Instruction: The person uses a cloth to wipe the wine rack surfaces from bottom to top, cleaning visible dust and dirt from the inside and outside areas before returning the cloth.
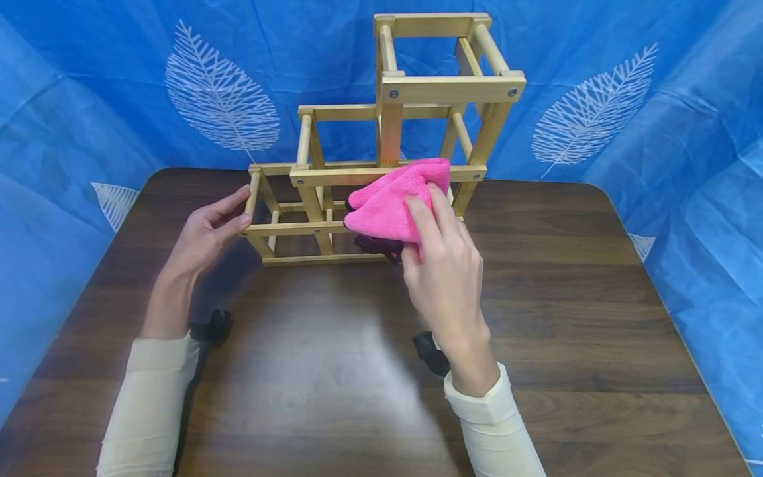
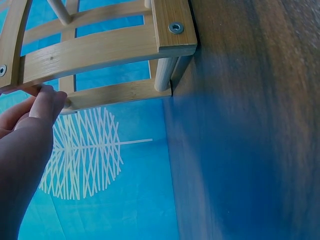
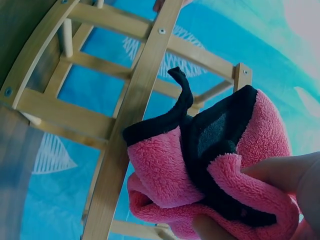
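Observation:
A stepped wooden rack of slats, posts and round dowels stands at the back of the table, tallest on its right side. At its low left end, my left hand grips the end dowel between thumb and fingers; the left wrist view shows the fingers at that end, partly hidden behind a slat. My right hand holds a bunched pink fluffy cloth against the front of the rack's middle tier. Black edging and a black loop on the cloth show in the right wrist view.
The dark wood-grain table has rounded back corners. Behind it and at both sides hangs a blue curtain with white leaf prints. Black wrist straps sit at both cream sleeves. Metal bolts fasten the rack's slats.

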Available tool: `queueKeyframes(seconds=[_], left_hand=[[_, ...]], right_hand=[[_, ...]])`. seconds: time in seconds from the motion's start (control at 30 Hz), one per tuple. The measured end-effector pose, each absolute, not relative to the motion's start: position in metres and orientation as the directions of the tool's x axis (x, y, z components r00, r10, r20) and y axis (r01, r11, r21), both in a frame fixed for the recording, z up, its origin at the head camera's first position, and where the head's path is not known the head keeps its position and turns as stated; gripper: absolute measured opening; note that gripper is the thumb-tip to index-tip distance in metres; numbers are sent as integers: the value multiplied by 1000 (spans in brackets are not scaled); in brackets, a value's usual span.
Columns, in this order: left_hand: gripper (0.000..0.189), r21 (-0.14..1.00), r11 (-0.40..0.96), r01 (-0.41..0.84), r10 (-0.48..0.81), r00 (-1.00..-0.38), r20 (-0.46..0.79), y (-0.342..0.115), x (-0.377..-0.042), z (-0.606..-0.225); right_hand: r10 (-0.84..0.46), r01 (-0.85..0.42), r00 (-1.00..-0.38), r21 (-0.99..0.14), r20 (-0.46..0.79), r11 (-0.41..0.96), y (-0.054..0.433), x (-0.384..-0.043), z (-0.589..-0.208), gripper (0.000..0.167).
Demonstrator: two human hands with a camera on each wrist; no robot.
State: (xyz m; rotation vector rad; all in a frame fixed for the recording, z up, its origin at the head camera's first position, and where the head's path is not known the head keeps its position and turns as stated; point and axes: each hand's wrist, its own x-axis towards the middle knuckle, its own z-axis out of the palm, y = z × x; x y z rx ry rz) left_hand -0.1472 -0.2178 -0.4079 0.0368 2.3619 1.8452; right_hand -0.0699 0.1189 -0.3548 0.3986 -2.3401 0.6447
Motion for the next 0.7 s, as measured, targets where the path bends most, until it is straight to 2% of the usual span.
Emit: queueKeyframes(seconds=[0.37,0.7], left_hand=[[65,968,237,-77,119,-987,-108,-218,-148,-409],[66,967,243,-82,114,-987,-113,-219,-147,-408]], right_hand=[[-8,-378,-753,-423,658,824,139,-69,-351,54],[65,-338,-741,-456,668,823,152,-70,-347,51]])
